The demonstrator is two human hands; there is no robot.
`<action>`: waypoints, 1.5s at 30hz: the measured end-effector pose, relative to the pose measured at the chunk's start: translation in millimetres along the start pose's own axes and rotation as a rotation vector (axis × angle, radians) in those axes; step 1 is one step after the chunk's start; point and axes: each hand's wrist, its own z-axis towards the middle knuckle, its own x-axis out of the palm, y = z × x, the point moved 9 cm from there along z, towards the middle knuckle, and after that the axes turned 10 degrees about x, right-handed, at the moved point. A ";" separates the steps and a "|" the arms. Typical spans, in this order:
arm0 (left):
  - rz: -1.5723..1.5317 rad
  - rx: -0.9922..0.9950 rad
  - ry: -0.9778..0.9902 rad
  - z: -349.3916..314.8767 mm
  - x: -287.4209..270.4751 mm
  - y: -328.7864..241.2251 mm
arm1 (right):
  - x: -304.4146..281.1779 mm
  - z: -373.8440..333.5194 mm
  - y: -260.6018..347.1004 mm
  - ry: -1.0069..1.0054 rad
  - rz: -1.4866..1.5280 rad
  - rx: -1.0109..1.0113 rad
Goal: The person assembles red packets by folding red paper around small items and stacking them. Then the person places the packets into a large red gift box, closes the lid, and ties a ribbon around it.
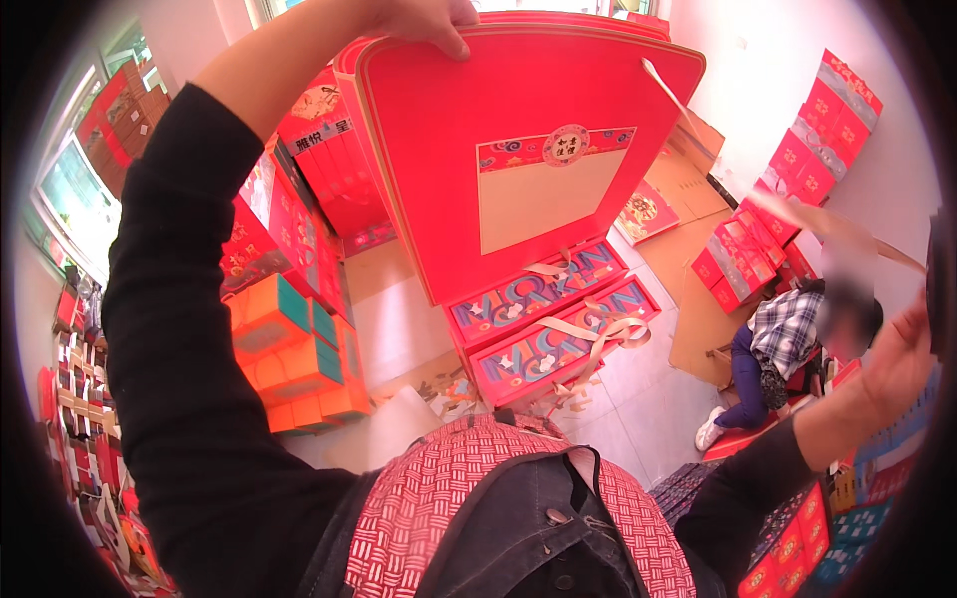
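In front of me stands a large red gift box with its lid (429, 140) raised. My left hand (424, 22) grips the lid's top edge, fingers bent over it. Below the lid, two patterned inner boxes (543, 344) lie side by side in the base, with a pale ribbon (598, 334) looped over the nearer one. Another pale ribbon (653, 72) comes out of the lid's upper right part. At the far right, my right hand (890, 367) is closed beside a dark upright shape (939, 284); what it holds is hidden. A blurred ribbon strip (847, 227) runs towards that hand.
Orange boxes with teal ends (289, 344) are stacked at left, near red gift boxes (334, 179). At right a person (778, 339) in a checked shirt sits low beside red boxes (743, 254). Flattened cardboard (703, 339) and paper scraps (449, 394) lie on the floor.
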 end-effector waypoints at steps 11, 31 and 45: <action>-0.224 0.249 0.011 -3.7 20.1 -35.8 | 257.9 -109.5 -277.5 0.489 -0.272 0.575; -0.192 0.291 0.098 2.3 27.1 -55.0 | 145.1 -41.3 -286.2 -0.029 -1.056 -0.025; -0.204 0.107 -0.139 9.1 16.5 -29.3 | 70.2 -137.1 -78.5 0.610 0.194 0.271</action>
